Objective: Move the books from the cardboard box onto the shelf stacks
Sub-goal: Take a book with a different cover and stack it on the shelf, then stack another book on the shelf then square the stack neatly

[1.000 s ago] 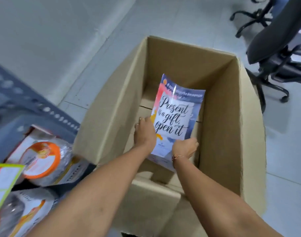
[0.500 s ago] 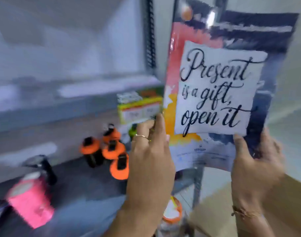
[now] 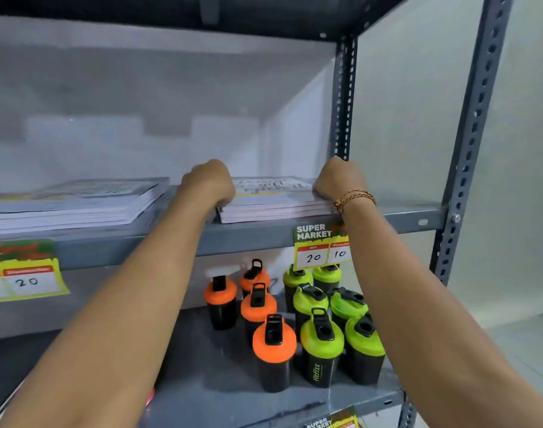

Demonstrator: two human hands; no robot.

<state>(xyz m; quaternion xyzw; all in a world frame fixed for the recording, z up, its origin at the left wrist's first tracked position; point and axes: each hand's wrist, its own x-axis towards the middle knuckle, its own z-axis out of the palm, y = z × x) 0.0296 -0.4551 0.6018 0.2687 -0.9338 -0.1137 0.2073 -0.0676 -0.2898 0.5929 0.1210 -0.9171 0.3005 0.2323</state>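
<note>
The book (image 3: 273,188) with black script on its white cover lies flat on top of a short stack of books (image 3: 273,210) at the right end of the grey upper shelf (image 3: 251,239). My left hand (image 3: 208,182) curls over the book's left edge. My right hand (image 3: 338,180), with a thread bracelet at the wrist, grips its right edge. A taller stack of the same books (image 3: 78,202) sits to the left on that shelf. The cardboard box is out of view.
Orange-lidded shaker bottles (image 3: 258,307) and green-lidded ones (image 3: 322,332) stand on the lower shelf under my arms. Price tags (image 3: 321,247) hang from the shelf edge. A perforated steel upright (image 3: 343,97) rises just behind my right hand, and another (image 3: 471,125) at the front right corner.
I lifted the book out of the cardboard box, raised it upright before the shelf, and now it lies flat on the right stack with both hands still on its edges.
</note>
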